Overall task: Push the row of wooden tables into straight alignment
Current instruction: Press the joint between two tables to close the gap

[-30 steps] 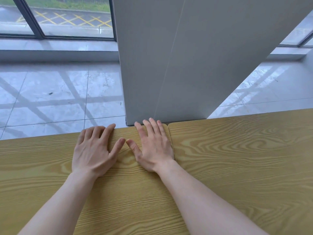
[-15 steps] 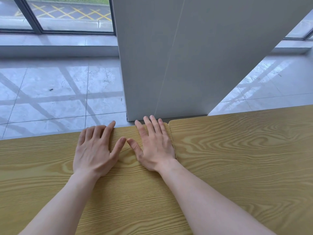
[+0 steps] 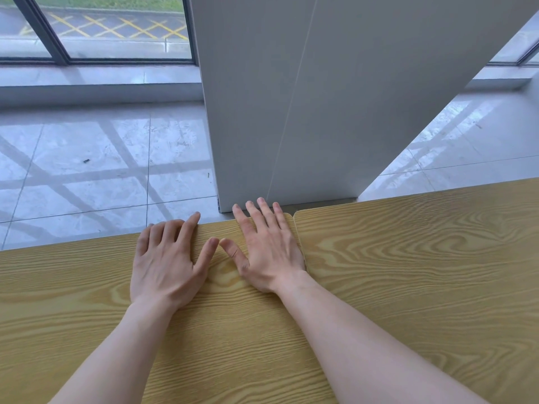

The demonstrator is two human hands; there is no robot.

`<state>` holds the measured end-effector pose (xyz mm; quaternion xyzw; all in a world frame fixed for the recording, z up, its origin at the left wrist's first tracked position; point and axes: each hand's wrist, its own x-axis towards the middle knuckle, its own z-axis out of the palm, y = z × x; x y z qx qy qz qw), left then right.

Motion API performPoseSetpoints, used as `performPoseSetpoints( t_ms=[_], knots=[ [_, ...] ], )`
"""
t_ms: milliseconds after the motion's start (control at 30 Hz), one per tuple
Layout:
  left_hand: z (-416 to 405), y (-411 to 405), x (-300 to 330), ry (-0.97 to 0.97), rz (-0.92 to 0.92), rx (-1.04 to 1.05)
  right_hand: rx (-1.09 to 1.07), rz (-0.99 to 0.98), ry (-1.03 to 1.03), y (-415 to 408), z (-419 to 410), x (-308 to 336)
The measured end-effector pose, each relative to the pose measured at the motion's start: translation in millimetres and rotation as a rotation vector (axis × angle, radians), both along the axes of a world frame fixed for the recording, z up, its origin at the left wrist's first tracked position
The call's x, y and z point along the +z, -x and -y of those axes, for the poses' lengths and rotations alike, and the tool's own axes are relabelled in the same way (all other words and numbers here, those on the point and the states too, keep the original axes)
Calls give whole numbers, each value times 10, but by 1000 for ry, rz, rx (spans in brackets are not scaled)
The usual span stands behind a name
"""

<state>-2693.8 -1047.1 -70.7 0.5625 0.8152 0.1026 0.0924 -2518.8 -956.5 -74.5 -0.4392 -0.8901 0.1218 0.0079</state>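
Observation:
Two light wooden tables stand side by side. The left table [image 3: 73, 287] fills the lower left, and the right table [image 3: 423, 258] fills the lower right. A narrow seam runs between them just right of my right hand. Both palms lie flat on the left table near its far right corner. My left hand [image 3: 166, 263] has its fingertips curled over the far edge. My right hand [image 3: 265, 249] has its fingers spread, reaching past the far edge beside the seam. The two far edges nearly line up at the corner.
A wide grey pillar [image 3: 320, 97] stands on the floor directly beyond the table corners, very close to the far edges. Glossy grey floor tiles [image 3: 87, 170] spread on both sides of it. Large windows [image 3: 116, 27] lie at the back left.
Both hands stay flat on the left table. The table's far edge has slid closer to the pillar's base, and my right fingertips now reach over the edge.

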Motion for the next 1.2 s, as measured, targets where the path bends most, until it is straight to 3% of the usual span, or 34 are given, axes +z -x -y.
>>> performPoseSetpoints(
  t_ms=[567, 967, 1200],
  knots=[
    [214, -67, 8, -88, 3, -40, 8, -62, -61, -104, 191, 4],
    [1298, -494, 372, -75, 6, -28, -5, -32, -45, -653, 1171, 455],
    [2332, -1085, 649, -83, -24, 5, -49, -64, -13, -1409, 2131, 769]
  ],
)
